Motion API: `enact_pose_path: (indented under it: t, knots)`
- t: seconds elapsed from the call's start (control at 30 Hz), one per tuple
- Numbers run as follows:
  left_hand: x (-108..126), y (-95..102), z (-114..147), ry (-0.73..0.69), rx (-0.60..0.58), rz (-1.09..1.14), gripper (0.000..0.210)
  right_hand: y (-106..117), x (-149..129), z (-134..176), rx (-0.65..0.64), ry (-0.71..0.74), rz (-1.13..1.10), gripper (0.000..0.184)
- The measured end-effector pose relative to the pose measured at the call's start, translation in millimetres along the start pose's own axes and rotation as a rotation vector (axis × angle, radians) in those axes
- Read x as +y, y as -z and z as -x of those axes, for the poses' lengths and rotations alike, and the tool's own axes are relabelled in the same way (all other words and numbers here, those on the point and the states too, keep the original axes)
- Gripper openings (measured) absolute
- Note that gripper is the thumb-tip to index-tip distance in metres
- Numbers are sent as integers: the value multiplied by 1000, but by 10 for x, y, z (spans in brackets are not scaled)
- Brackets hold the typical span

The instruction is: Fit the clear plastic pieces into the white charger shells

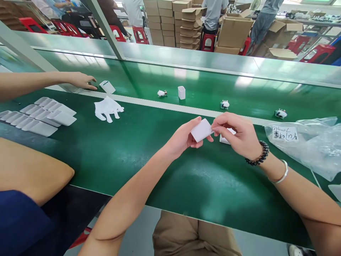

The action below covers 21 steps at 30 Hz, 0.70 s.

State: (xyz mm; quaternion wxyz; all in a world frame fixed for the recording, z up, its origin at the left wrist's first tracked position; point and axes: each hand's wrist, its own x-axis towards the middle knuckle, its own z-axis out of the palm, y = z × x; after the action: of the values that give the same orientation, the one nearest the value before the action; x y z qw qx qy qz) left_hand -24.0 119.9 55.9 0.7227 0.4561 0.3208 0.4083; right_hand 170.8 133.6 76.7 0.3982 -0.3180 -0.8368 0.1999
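My left hand (182,137) grips a small white plastic housing (201,130), thumb on its upper edge and fingers curled underneath. At the housing's right end, the thumb and fingertips of my right hand (238,135) are pinched together; what they hold, if anything, is too small to make out. Just behind the right hand, another white piece (224,140) rests on the green table, partly covered by the fingers. A white housing (181,92) stands upright farther back on the green belt, and small circuit boards with white parts (225,104) lie near it.
A co-worker's hand (80,80) reaches in at the left near a white housing (107,86). White gloves (108,108) and rows of white housings (39,115) lie on the left. At right is a clear plastic bag (309,142) with a handwritten label. A metal post (106,30) rises behind the belt.
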Motion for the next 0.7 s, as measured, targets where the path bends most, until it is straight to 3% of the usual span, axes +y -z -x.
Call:
enact_pose_path:
  t: [0.23, 0.4, 0.47, 0.57, 0.7]
  knots:
    - [20, -2, 25, 11, 3, -34, 44, 8, 35, 7, 26, 189, 126, 16]
    - [39, -4, 43, 11, -12, -73, 45, 30, 8, 0, -7, 224, 139, 18]
    - [63, -14, 52, 8, -9, -111, 43, 51, -15, -8, -46, 172, 118, 15]
    - [103, -37, 72, -15, 15, -193, 39, 96, -58, -23, -121, -20, 27, 6]
    - [108, -47, 76, -14, 36, -275, 35, 150, -98, -43, -282, -304, -45, 15]
